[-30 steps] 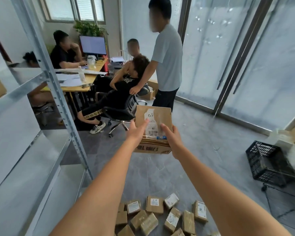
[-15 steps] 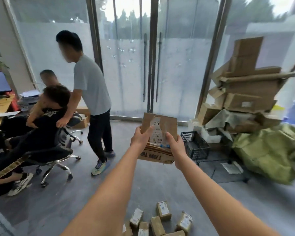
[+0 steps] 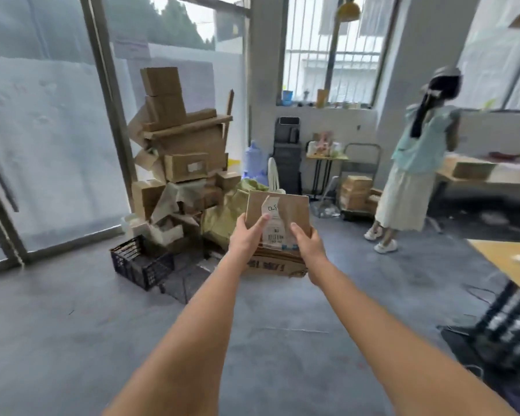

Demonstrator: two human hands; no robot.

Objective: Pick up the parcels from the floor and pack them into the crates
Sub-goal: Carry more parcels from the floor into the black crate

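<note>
A heap of cardboard boxes (image 3: 180,163) is being seen against the glass wall, with a dark crate (image 3: 141,265) lying on the floor at its foot. A stack of parcels (image 3: 278,235) is being held at arm's length, gripped by the left hand (image 3: 246,235) and the right hand (image 3: 308,246) at either side. The crate is lying ahead, lower and leftward, nearer the left hand.

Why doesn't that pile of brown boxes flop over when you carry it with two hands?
Probably because cardboard is stiff: the stack of parcels keeps flat sides and sharp corners. The left hand and right hand squeeze it from both sides, so the top box likely can't slide off. It looks fairly light, since it is held out on outstretched arms.
</note>
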